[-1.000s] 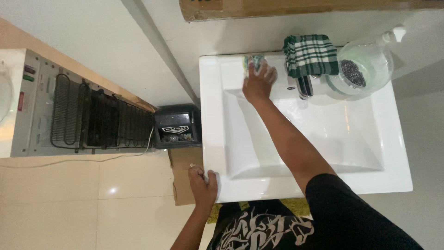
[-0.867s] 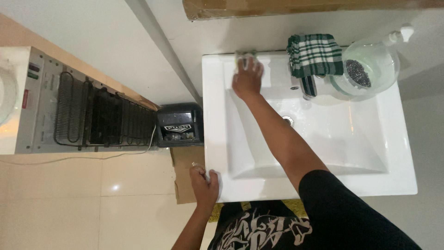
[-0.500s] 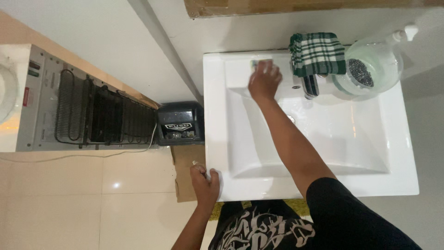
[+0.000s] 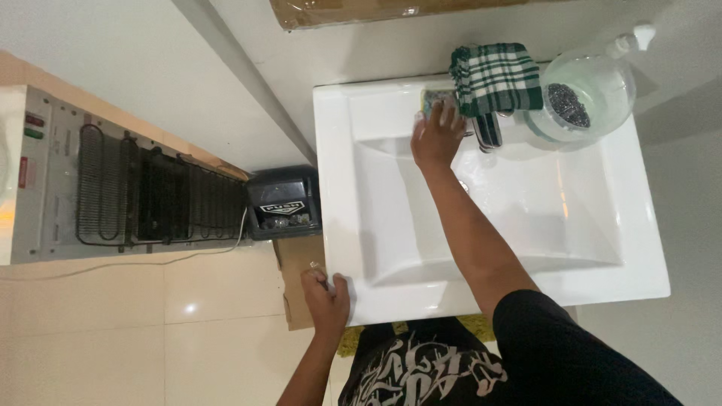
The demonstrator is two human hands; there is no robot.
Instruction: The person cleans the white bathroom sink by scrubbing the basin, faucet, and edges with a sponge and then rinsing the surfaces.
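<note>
Right hand (image 4: 436, 139) slid rightward pressing sponge (image 4: 436, 98) beside checked cloth (image 4: 496, 77), left hand (image 4: 325, 295) gripping sink (image 4: 338, 188) corner

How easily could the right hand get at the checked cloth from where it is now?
Probably easily. The right hand presses a sponge on the sink's back ledge, right beside the checked cloth, with nothing between them.

The right hand (image 4: 436, 135) presses a small sponge (image 4: 435, 98) on the back ledge of the white sink (image 4: 511, 218), just beside a green checked cloth (image 4: 496, 75). The left hand (image 4: 325, 297) holds the sink's front left corner. At the upper right sits a clear bowl (image 4: 587, 101) with a metal scrubber inside.
</note>
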